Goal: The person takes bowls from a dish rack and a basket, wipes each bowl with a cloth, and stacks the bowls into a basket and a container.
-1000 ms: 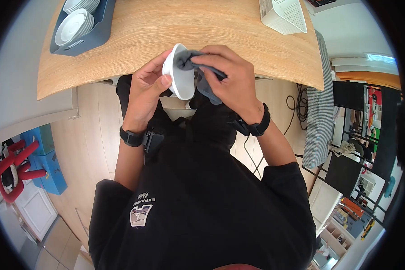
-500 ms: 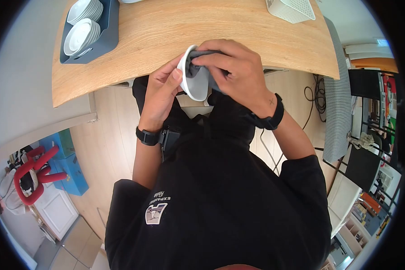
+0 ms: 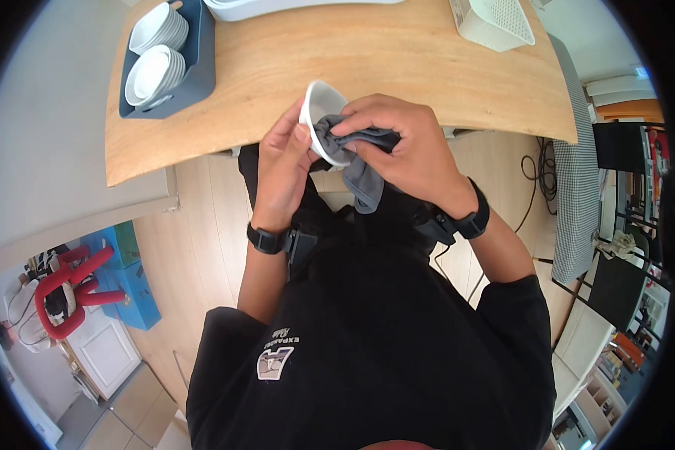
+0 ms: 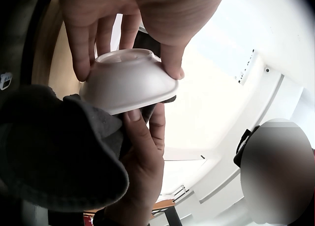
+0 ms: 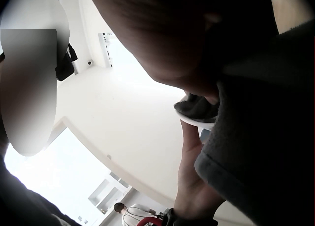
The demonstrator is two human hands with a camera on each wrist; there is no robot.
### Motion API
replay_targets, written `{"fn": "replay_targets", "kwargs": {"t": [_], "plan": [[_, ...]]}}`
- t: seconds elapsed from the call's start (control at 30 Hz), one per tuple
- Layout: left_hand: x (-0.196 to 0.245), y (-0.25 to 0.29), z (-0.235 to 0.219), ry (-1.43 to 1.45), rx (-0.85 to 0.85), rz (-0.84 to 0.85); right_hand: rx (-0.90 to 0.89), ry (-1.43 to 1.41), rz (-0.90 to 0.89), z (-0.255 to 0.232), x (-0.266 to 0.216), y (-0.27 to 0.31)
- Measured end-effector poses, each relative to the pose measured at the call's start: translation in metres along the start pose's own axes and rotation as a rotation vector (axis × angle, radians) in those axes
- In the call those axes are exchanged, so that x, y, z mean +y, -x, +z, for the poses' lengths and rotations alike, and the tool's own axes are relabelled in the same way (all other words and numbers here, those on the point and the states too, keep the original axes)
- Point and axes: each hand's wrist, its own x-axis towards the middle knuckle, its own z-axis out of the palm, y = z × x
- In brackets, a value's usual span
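A white bowl (image 3: 326, 100) is tilted on its side near the table's front edge, its hollow facing the right hand. My left hand (image 3: 281, 165) grips it from outside, thumb and fingers spread around its wall, as the left wrist view shows on the bowl (image 4: 130, 83). With the right hand (image 3: 409, 146) I pinch a dark grey cloth (image 3: 364, 180) and press it against the inside of the bowl near the lower rim. The loose end of the cloth hangs below the bowl. In the right wrist view the cloth (image 5: 256, 132) covers much of the bowl.
On the wooden table (image 3: 277, 67), a blue-grey bin (image 3: 202, 67) with two stacks of white bowls (image 3: 154, 73) stands at the left. A white perforated basket (image 3: 495, 26) is at the back right, and a white tray (image 3: 292, 6) lies along the far edge.
My right hand and the cloth have moved from the bowl's upper inside down to its lower rim. The bowl's opening has turned further upward, and the left hand keeps its grip.
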Motion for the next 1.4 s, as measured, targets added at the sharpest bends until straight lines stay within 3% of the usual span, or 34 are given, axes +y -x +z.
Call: {"fn": "replay_targets", "kwargs": {"t": [0.17,0.23,0.33,0.47,0.53,0.63,1.07,1.13,1.27,1.4], "plan": [[0.006,0.003,0.004,-0.064,-0.066,-0.047,0.080,0.167,-0.111,-0.005,0.006,-0.007],[0.004,0.003,0.000,-0.081,-0.089,-0.053,0.077,0.432,-0.278,-0.011,0.011,-0.010],[0.010,0.002,-0.003,-0.057,-0.058,-0.049,0.024,0.524,-0.264,-0.012,0.012,-0.007],[0.012,0.004,-0.002,-0.026,0.003,-0.005,-0.065,0.517,-0.249,-0.010,0.012,0.001],[0.015,0.002,-0.001,0.014,0.004,0.023,-0.042,0.329,-0.125,-0.010,0.010,0.003],[0.017,0.002,0.001,0.005,0.045,0.024,0.018,0.232,-0.080,-0.015,0.007,0.004],[0.024,0.001,0.004,0.190,0.100,-0.001,0.027,0.135,-0.139,-0.017,0.001,0.019],[0.025,0.003,0.004,0.065,-0.030,-0.002,0.054,0.148,-0.163,-0.019,-0.001,0.018],[0.026,0.004,-0.006,0.111,-0.090,0.045,0.117,0.136,-0.196,-0.020,-0.009,0.015],[0.035,-0.001,-0.005,-0.040,-0.134,0.086,0.141,0.155,-0.251,-0.022,-0.011,0.012]]}}
